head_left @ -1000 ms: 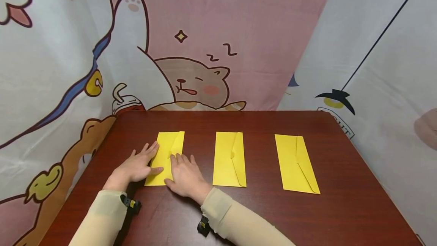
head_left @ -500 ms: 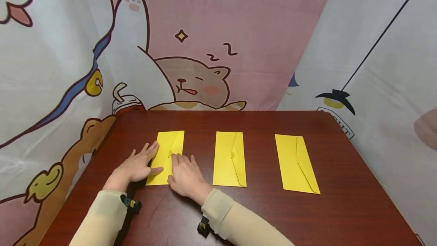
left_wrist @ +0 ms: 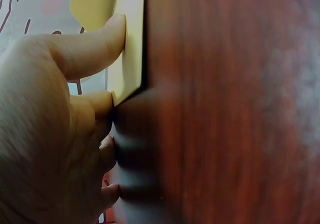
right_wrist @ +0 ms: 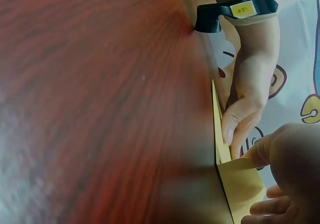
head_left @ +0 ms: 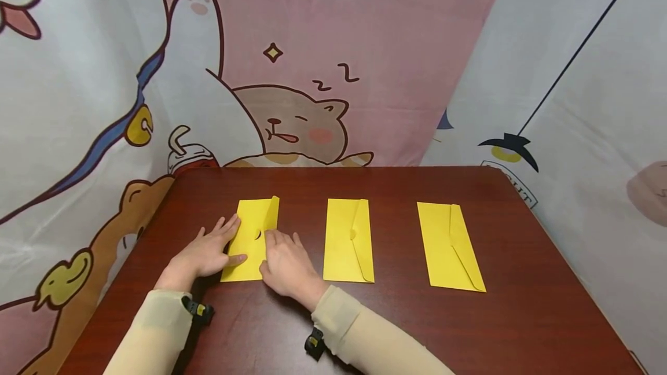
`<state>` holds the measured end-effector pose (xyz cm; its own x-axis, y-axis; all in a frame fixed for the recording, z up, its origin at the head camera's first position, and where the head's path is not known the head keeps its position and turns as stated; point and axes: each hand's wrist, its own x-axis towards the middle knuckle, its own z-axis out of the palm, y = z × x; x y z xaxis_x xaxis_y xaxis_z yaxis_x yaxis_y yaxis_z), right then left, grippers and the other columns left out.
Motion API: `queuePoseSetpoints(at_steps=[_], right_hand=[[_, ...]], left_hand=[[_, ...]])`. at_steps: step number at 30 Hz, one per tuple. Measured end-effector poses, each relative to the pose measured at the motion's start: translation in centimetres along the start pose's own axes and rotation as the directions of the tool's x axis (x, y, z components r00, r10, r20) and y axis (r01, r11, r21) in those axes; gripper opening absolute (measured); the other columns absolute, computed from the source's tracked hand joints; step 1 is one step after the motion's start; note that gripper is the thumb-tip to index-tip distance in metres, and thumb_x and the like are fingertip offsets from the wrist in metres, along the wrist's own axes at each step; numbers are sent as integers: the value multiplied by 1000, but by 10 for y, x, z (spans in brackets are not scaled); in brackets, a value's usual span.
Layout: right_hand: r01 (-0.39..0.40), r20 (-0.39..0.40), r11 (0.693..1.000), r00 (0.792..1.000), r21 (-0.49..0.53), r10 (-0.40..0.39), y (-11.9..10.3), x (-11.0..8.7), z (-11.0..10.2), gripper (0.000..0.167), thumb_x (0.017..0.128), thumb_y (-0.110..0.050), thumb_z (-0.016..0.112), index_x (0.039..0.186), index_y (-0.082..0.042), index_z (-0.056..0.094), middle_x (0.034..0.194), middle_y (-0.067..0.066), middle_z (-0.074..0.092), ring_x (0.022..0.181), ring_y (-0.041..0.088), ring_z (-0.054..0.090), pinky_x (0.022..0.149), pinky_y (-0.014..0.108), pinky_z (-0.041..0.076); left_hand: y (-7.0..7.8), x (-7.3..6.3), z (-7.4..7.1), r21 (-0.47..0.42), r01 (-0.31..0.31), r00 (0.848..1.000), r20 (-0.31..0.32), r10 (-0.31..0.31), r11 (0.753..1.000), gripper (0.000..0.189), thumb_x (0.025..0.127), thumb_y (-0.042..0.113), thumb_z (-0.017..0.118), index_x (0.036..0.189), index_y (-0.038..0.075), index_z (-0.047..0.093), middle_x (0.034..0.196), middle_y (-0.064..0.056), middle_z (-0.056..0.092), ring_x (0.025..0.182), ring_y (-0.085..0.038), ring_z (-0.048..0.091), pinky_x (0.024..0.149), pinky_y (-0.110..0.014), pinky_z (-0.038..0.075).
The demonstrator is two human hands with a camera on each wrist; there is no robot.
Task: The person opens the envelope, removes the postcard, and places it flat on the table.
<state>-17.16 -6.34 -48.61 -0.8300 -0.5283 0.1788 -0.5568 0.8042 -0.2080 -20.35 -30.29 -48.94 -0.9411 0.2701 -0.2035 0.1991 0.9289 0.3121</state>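
Note:
The leftmost yellow envelope (head_left: 251,216) lies flat on the dark red-brown table, its long flap (right_wrist: 241,186) raised at an angle along the right side. My left hand (head_left: 205,252) rests on the envelope's left part, thumb laid across the paper and fingers straight at its left edge. With thumb and fingers my right hand (head_left: 289,265) pinches the raised flap. In the right wrist view the thumb touches the flap's edge and the other fingers lie on its far side. A small curved slit shows in the envelope's middle.
To the right lie a second yellow envelope (head_left: 341,242) and a third, slightly turned one (head_left: 443,247), both with flaps folded down. Behind the wooden table (head_left: 396,328) hangs a cartoon-printed cloth (head_left: 396,62). Black wrist cameras sit on both sleeves.
The right hand has shifted slightly rightward with the flap, which has risen from nearly flat, uncovering the slit. The left hand stays on the envelope. The head view has moved a little.

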Motion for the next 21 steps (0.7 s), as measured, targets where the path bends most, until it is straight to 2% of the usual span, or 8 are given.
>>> queuePoseSetpoints(at_steps=[12,16,21], right_hand=[[-3,-57,999,998,-36,1,13,2,-5,63,101,-30,67,151,5,49,154,20,53,141,31,53,116,53,42],[3,-78,997,997,-79,-9,17,2,-5,57,103,-26,63,150,4,51,155,20,52,141,30,52,115,52,43],[2,-60,996,998,-89,-7,22,2,-3,53,105,-20,58,151,4,51,159,20,47,145,31,48,116,53,42]], left_hand=[[1,1,0,-3,28,1000,7,-28,1000,104,95,60,67,168,2,20,175,-16,14,159,-46,9,119,-75,4],[1,2,0,-1,37,999,11,-37,999,105,94,62,66,168,3,20,175,-15,14,159,-46,9,120,-74,4],[2,2,1,0,45,999,13,-45,999,106,94,63,66,168,3,19,175,-15,14,159,-45,8,120,-73,3]])
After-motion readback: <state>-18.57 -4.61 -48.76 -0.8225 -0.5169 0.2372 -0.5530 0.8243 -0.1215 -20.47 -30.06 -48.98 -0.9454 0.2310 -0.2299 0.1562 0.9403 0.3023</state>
